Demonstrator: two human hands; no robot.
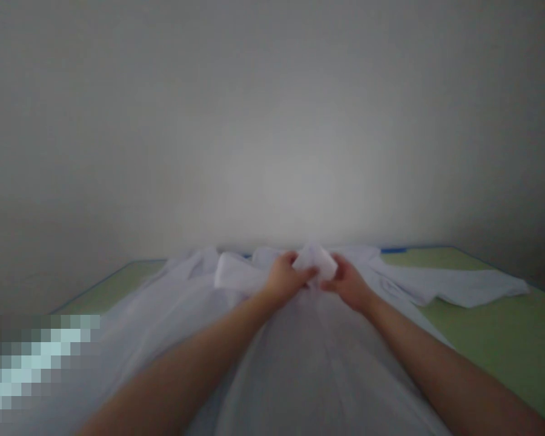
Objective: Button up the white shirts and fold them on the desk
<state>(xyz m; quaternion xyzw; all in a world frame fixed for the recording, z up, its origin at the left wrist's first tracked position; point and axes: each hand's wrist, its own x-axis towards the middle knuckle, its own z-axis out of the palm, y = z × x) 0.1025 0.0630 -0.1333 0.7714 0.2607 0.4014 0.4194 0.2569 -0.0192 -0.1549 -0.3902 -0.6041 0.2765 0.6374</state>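
Note:
A long white coat-like garment (309, 363) lies spread from the near edge toward the wall. One sleeve (472, 286) stretches out to the right, and another white sleeve or fold (240, 275) is bunched left of centre. My left hand (288, 278) is closed on the left side of the garment's collar (314, 261). On the collar's right side, my right hand (347, 281) pinches the cloth between thumb and fingers. The collar stands slightly raised between both hands. Blur hides its finer details.
Beneath the garment is a green table surface (495, 345) with blue edging (394, 250). A plain grey wall (272, 121) rises directly behind it. The lower left corner is pixelated, so what is there cannot be made out.

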